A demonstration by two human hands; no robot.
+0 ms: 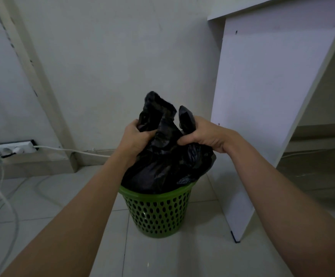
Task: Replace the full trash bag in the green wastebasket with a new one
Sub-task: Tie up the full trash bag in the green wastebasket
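Observation:
A green perforated wastebasket (158,212) stands on the tiled floor in the middle of the view. A full black trash bag (162,166) bulges out above its rim, its lower part still inside the basket. My left hand (136,136) grips the bag's gathered top on the left side. My right hand (204,134) grips the other gathered flap on the right. Two black bag ends stick up between and above my hands.
A white furniture panel (262,116) stands just right of the basket, close to my right arm. A white power strip (13,149) lies by the wall at left, with cables (7,206) trailing over the floor. The wall is right behind the basket.

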